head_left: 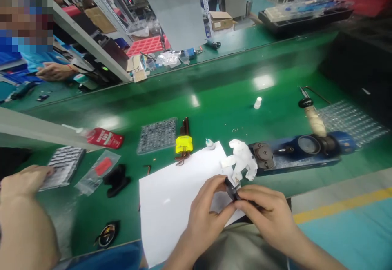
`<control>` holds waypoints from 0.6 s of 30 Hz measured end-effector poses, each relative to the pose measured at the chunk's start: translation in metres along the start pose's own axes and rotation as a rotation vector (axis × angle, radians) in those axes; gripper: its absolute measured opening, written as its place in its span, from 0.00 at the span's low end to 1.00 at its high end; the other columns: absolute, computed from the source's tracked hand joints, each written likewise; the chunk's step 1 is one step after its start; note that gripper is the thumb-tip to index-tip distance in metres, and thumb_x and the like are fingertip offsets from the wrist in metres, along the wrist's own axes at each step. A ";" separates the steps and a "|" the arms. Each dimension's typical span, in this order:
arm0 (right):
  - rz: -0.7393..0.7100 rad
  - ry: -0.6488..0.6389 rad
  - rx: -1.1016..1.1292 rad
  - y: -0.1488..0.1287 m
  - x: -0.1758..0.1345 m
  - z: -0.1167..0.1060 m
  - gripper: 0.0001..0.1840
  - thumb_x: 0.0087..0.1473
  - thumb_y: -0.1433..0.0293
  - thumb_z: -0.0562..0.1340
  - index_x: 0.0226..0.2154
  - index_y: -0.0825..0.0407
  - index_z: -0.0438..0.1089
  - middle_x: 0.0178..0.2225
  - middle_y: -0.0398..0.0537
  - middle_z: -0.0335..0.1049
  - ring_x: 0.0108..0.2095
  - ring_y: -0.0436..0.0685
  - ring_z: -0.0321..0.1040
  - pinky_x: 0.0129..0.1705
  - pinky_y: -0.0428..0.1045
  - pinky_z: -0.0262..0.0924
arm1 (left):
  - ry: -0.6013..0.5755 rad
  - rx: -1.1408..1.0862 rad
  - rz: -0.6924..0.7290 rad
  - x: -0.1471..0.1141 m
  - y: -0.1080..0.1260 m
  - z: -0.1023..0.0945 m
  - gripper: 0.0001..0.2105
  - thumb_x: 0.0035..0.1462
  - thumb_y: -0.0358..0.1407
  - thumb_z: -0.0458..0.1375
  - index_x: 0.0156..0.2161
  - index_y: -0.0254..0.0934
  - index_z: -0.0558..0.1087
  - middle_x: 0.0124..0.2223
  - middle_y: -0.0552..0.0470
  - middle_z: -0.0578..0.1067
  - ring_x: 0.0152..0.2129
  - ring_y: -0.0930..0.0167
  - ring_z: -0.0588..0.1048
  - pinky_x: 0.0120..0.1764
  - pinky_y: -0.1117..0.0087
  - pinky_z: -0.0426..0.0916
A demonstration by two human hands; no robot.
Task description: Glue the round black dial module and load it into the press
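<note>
The small black part [232, 189] sits pinched between both hands, above the near edge of the white sheet [171, 204] that lies on the green bench [232, 98]. The left hand [206, 209] curls toward it from the left, thumb and forefinger closed on its upper end. The right hand [269, 215] comes in from the right, its fingers folded together over the part's lower end, so that only a short dark, hard-looking sliver shows between the two sets of fingertips. Its exact shape cannot be told.

The sheet is flat, matt and paper-like. Just beyond the hands lies a crumpled white rag [242, 162], soft and creased, touching the end of a long blue fixture [301, 151] that carries a round dark metal head and a pale handle. Near the sheet's far corner stand a tiny white dropper bottle [210, 143] and a bundle of brownish rods in a yellow clip [183, 143]. A grey dimpled tray [157, 134] lies beside them. Farther left are a red glossy bottle [104, 138], a clear plastic bag [97, 172] and a black moulded piece [115, 179].

A forearm [23, 221] at the left edge rests its hand on a ribbed grey pad [64, 166].
</note>
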State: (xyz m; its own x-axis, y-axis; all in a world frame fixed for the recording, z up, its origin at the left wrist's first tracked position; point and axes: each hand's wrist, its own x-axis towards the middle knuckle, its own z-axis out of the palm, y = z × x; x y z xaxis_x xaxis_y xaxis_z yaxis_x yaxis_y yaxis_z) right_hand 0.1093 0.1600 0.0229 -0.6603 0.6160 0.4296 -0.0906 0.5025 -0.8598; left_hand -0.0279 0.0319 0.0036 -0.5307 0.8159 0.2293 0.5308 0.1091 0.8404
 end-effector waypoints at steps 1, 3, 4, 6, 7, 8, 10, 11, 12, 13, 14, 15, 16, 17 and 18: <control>0.011 0.014 0.005 0.002 0.000 -0.002 0.14 0.70 0.63 0.64 0.35 0.52 0.80 0.32 0.46 0.82 0.32 0.51 0.81 0.38 0.38 0.75 | -0.006 0.009 0.010 0.002 0.001 0.002 0.22 0.60 0.33 0.69 0.58 0.45 0.73 0.50 0.48 0.80 0.43 0.66 0.83 0.49 0.66 0.81; 0.013 0.054 0.005 0.006 0.000 -0.005 0.13 0.69 0.63 0.65 0.35 0.51 0.80 0.33 0.47 0.83 0.33 0.51 0.82 0.38 0.39 0.76 | -0.014 0.042 0.028 0.007 0.002 0.007 0.21 0.62 0.34 0.68 0.59 0.44 0.72 0.52 0.46 0.80 0.45 0.64 0.83 0.50 0.65 0.81; 0.008 0.070 -0.001 0.008 0.000 -0.006 0.12 0.69 0.64 0.65 0.36 0.51 0.81 0.34 0.47 0.83 0.33 0.52 0.82 0.39 0.40 0.76 | -0.015 0.066 0.042 0.010 0.003 0.008 0.22 0.62 0.34 0.68 0.59 0.43 0.72 0.53 0.45 0.80 0.45 0.64 0.84 0.50 0.64 0.82; -0.006 0.095 -0.028 0.012 -0.003 -0.012 0.09 0.69 0.67 0.65 0.40 0.51 0.81 0.37 0.48 0.84 0.37 0.53 0.83 0.42 0.42 0.77 | 0.000 0.131 0.088 0.019 0.005 0.007 0.22 0.63 0.35 0.68 0.61 0.42 0.72 0.54 0.44 0.80 0.44 0.63 0.84 0.50 0.63 0.82; -0.006 0.104 -0.042 0.015 -0.005 -0.017 0.07 0.68 0.68 0.65 0.42 0.51 0.81 0.39 0.48 0.84 0.38 0.54 0.83 0.44 0.42 0.77 | 0.009 0.173 0.118 0.026 0.007 0.005 0.23 0.63 0.35 0.68 0.61 0.42 0.72 0.55 0.43 0.80 0.44 0.63 0.84 0.50 0.63 0.82; 0.005 0.107 -0.049 0.019 -0.008 -0.023 0.07 0.68 0.70 0.64 0.44 0.51 0.80 0.40 0.48 0.84 0.39 0.54 0.82 0.45 0.43 0.77 | 0.008 0.221 0.151 0.034 0.010 0.002 0.23 0.64 0.36 0.68 0.62 0.42 0.72 0.56 0.43 0.79 0.45 0.62 0.84 0.52 0.62 0.82; 0.061 0.091 -0.040 0.028 -0.016 -0.036 0.08 0.67 0.73 0.64 0.45 0.49 0.79 0.40 0.46 0.83 0.39 0.53 0.82 0.44 0.43 0.76 | -0.038 0.309 0.236 0.054 0.019 -0.004 0.23 0.64 0.36 0.67 0.63 0.42 0.72 0.58 0.42 0.79 0.49 0.61 0.83 0.54 0.62 0.80; 0.099 0.064 -0.029 0.033 -0.020 -0.042 0.08 0.67 0.73 0.63 0.45 0.48 0.79 0.39 0.45 0.83 0.38 0.52 0.81 0.42 0.42 0.76 | -0.090 0.340 0.283 0.065 0.024 -0.007 0.22 0.65 0.36 0.67 0.63 0.42 0.73 0.58 0.42 0.79 0.51 0.61 0.82 0.56 0.62 0.79; 0.137 0.022 -0.016 0.037 -0.024 -0.049 0.08 0.68 0.73 0.63 0.44 0.47 0.79 0.39 0.44 0.82 0.37 0.52 0.81 0.40 0.42 0.75 | -0.150 0.359 0.334 0.076 0.029 -0.008 0.22 0.65 0.36 0.67 0.63 0.41 0.73 0.58 0.42 0.79 0.52 0.62 0.82 0.56 0.63 0.79; 0.166 -0.029 -0.001 0.042 -0.027 -0.055 0.08 0.68 0.73 0.63 0.43 0.46 0.78 0.38 0.43 0.81 0.36 0.51 0.80 0.39 0.42 0.74 | -0.213 0.365 0.376 0.086 0.034 -0.009 0.22 0.66 0.35 0.67 0.63 0.40 0.72 0.57 0.41 0.79 0.52 0.62 0.82 0.56 0.64 0.78; 0.187 -0.088 0.014 0.045 -0.030 -0.059 0.08 0.69 0.73 0.62 0.43 0.46 0.78 0.38 0.43 0.81 0.36 0.51 0.80 0.38 0.42 0.73 | -0.271 0.364 0.408 0.095 0.038 -0.009 0.22 0.66 0.35 0.66 0.63 0.39 0.72 0.57 0.41 0.79 0.52 0.63 0.81 0.56 0.65 0.78; 0.199 -0.142 0.030 0.048 -0.031 -0.063 0.09 0.70 0.72 0.61 0.44 0.45 0.78 0.38 0.43 0.80 0.36 0.51 0.79 0.37 0.42 0.72 | -0.318 0.361 0.430 0.103 0.041 -0.007 0.22 0.67 0.35 0.65 0.64 0.38 0.71 0.57 0.40 0.79 0.51 0.64 0.81 0.55 0.66 0.78; 0.204 -0.185 0.047 0.050 -0.032 -0.065 0.09 0.70 0.72 0.61 0.44 0.45 0.77 0.37 0.43 0.79 0.36 0.50 0.78 0.37 0.42 0.71 | -0.355 0.357 0.440 0.110 0.043 -0.005 0.23 0.67 0.34 0.65 0.64 0.37 0.70 0.58 0.40 0.78 0.52 0.64 0.81 0.55 0.66 0.78; 0.203 -0.215 0.062 0.051 -0.032 -0.067 0.09 0.71 0.72 0.60 0.45 0.45 0.77 0.37 0.43 0.78 0.36 0.50 0.78 0.37 0.42 0.70 | -0.385 0.354 0.443 0.115 0.045 -0.002 0.23 0.67 0.34 0.65 0.65 0.37 0.69 0.58 0.40 0.78 0.52 0.64 0.80 0.55 0.66 0.77; 0.199 -0.235 0.071 0.051 -0.031 -0.068 0.09 0.71 0.72 0.60 0.45 0.45 0.76 0.37 0.43 0.78 0.36 0.50 0.77 0.37 0.42 0.70 | -0.408 0.350 0.441 0.119 0.046 0.001 0.24 0.67 0.34 0.65 0.65 0.37 0.69 0.59 0.40 0.77 0.52 0.64 0.80 0.56 0.65 0.77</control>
State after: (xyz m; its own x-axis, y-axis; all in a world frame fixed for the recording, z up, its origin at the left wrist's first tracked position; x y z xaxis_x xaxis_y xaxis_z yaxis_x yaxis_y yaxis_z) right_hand 0.1755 0.2078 -0.0158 -0.8239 0.5364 0.1828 0.0111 0.3378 -0.9411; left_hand -0.0654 0.1349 0.0692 0.0380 0.9668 0.2528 0.8579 -0.1613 0.4878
